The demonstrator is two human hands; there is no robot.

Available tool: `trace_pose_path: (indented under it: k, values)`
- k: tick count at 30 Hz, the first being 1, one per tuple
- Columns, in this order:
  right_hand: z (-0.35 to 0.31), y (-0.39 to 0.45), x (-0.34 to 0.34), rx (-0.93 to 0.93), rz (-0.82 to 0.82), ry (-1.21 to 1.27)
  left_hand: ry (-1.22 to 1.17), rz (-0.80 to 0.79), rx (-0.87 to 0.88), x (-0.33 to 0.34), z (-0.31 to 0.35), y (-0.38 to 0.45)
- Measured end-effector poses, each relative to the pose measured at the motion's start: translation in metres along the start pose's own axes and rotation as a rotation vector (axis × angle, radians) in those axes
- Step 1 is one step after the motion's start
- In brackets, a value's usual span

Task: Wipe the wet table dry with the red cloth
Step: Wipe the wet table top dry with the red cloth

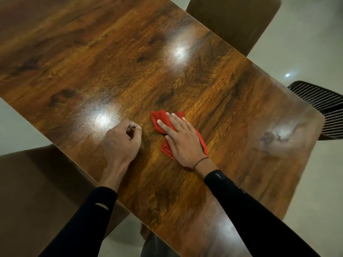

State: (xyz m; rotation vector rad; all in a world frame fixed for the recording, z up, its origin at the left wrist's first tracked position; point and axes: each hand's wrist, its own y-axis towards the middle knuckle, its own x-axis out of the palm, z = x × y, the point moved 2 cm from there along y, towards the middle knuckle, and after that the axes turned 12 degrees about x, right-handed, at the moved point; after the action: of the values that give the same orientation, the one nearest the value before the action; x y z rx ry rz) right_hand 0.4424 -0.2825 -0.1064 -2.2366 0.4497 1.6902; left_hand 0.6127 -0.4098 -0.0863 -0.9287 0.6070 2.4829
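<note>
A glossy brown wooden table (130, 58) fills most of the view and runs diagonally. The red cloth (157, 117) lies bunched on it near the middle. My right hand (181, 138) lies flat on top of the cloth, fingers spread, pressing it onto the wood. My left hand (123, 140) rests on the table just left of the cloth, fingers curled into a loose fist with nothing in it. Bright light patches shine on the surface beside my left hand and further back. A hazy, smeared patch (276, 138) shows near the right end of the table.
A brown chair back (235, 21) stands at the far side of the table. Another brown chair (37, 191) sits at the near left. A black mesh chair (323, 106) is by the table's right end. Pale tiled floor (304, 43) surrounds the table.
</note>
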Motion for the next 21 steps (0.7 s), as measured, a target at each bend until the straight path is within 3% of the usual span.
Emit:
trace_pose_path:
  k: [6,11,14,17,21]
  values:
    - [-0.015,0.015,-0.005,0.187,0.077,0.052,0.023,0.05,-0.003,0.004,0.011,-0.014]
    - [-0.032,0.042,-0.01,0.188,0.065,0.048,-0.055,0.064,-0.037,0.008,0.018,-0.024]
    - [-0.05,0.036,-0.006,0.083,0.027,0.057,-0.099,0.15,-0.104,0.004,0.017,-0.032]
    - [-0.062,0.001,0.005,-0.137,-0.046,0.076,-0.104,0.237,-0.203,-0.008,0.012,-0.042]
    - [-0.026,-0.06,0.005,-0.413,-0.16,0.051,0.029,0.248,-0.271,-0.022,0.011,-0.057]
